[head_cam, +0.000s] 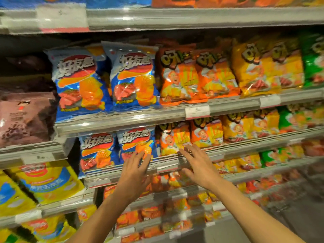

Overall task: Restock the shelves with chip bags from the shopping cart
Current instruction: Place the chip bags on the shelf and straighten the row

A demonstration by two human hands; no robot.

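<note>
Both forearms extend forward from the lower edge of the view. The left hand point(134, 170) is spread, fingers straight and apart, fingertips at the lower edge of a blue chip bag point(137, 146) on the shelf rail point(168, 165). Contact appears likely, but motion blur prevents confirmation. The right hand point(199, 165) is also spread with fingers apart, holds nothing, and hovers at the same rail just below an orange chip bag point(173, 139).

The shopping cart is not in view. The only chip bags visible are those already standing on the shelves. A second blue bag point(97, 151) stands just left of the first. One tier up, two larger blue bags point(135, 78) stand beside orange bags point(198, 74), and yellow bags point(266, 65) and green bags point(313, 60) follow to the right.

Risk, as judged: the bags stand upright and lean forward on the rail. An uneven push could tip one over the lip onto the lower tiers. Heavy pressure could crush the contents.
</note>
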